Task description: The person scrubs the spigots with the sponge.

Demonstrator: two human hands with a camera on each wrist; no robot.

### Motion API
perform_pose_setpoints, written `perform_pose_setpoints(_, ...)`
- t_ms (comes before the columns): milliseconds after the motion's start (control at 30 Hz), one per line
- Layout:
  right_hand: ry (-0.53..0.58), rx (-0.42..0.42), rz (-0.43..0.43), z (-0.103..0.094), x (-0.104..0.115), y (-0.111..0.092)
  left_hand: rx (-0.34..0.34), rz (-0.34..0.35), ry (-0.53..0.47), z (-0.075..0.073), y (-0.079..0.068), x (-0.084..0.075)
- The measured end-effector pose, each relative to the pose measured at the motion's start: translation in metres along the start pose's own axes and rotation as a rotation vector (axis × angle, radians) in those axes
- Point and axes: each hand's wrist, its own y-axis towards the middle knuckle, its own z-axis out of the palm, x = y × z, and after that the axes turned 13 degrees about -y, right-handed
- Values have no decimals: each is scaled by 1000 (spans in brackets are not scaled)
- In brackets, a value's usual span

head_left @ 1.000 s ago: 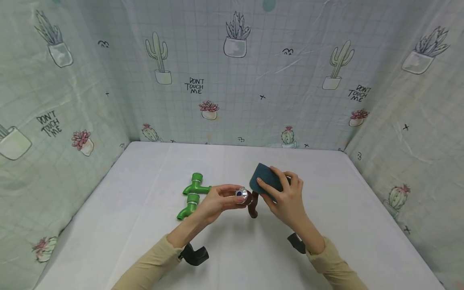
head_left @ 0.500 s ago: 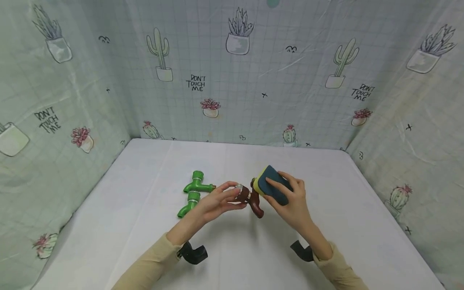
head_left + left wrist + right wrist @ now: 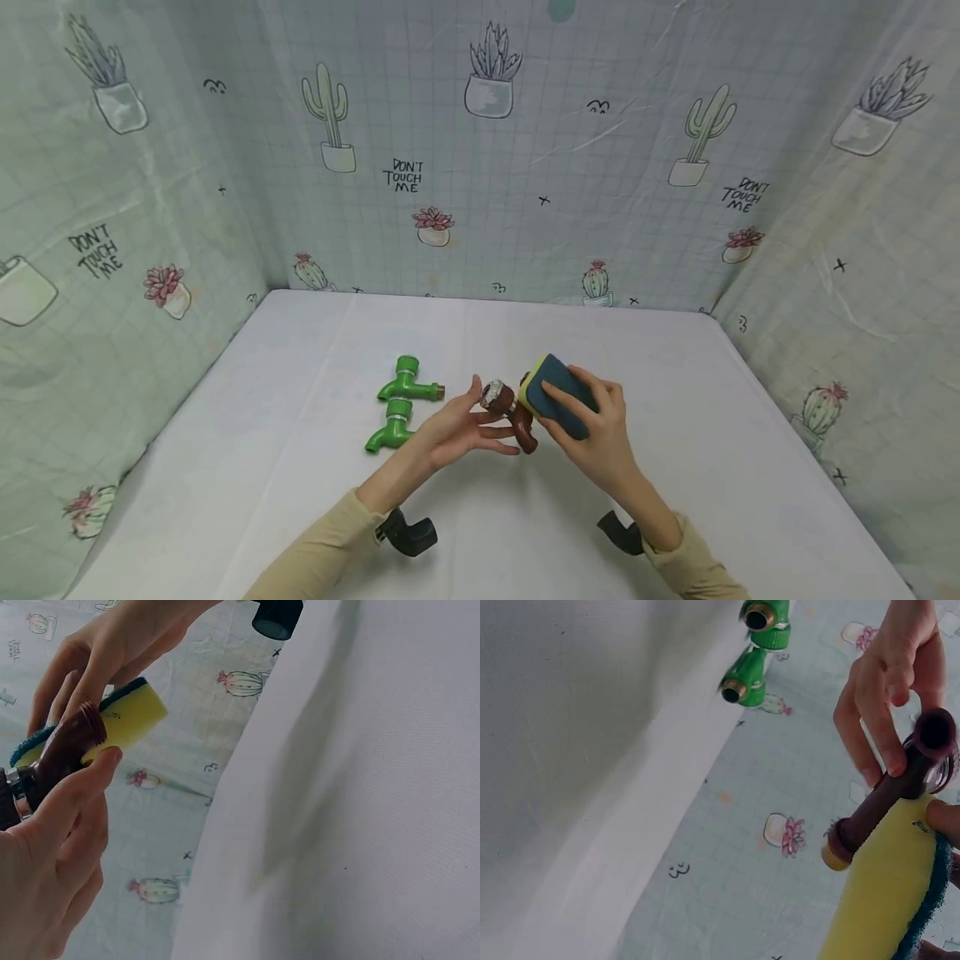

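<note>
My left hand [image 3: 457, 425] holds a brown faucet [image 3: 519, 419] above the white table [image 3: 300, 467], thumb and fingers pinching it near its silver-capped end. Against the faucet's far side my right hand [image 3: 592, 433] presses a yellow sponge [image 3: 558, 396] with a dark teal scrub face, fingers curled over the teal side. In the left wrist view the thumb [image 3: 97, 769] touches the brown faucet [image 3: 64, 746] beside the sponge [image 3: 131, 712]. In the right wrist view the sponge [image 3: 885, 900] lies along the faucet [image 3: 889, 795], whose brass threaded end shows.
Two green faucets [image 3: 408, 387] [image 3: 388, 427] lie side by side on the table, left of my hands; both show in the right wrist view [image 3: 765, 615] [image 3: 744, 679]. Cactus-print fabric walls [image 3: 480, 167] close off the back and both sides.
The left hand turned the brown faucet so its silver cap points up and left, and its fingers spread out. The right hand brought the sponge down against the faucet.
</note>
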Motion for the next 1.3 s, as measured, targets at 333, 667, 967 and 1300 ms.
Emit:
perform_pose_setpoints(333, 9, 8, -21, -1, 3, -2, -10, 8, 69, 1, 4, 4)
perform_pose_setpoints(667, 81, 29, 112, -16, -2, -6, -154, 182, 292, -1, 3, -2)
perform_pose_setpoints(967, 81, -146, 9, -16, -3, -8, -140, 306, 374, 2, -4, -6)
perform_pose_setpoints(1300, 86, -188, -69, -16, 2, -6, -190, 283, 209, 7, -2, -8)
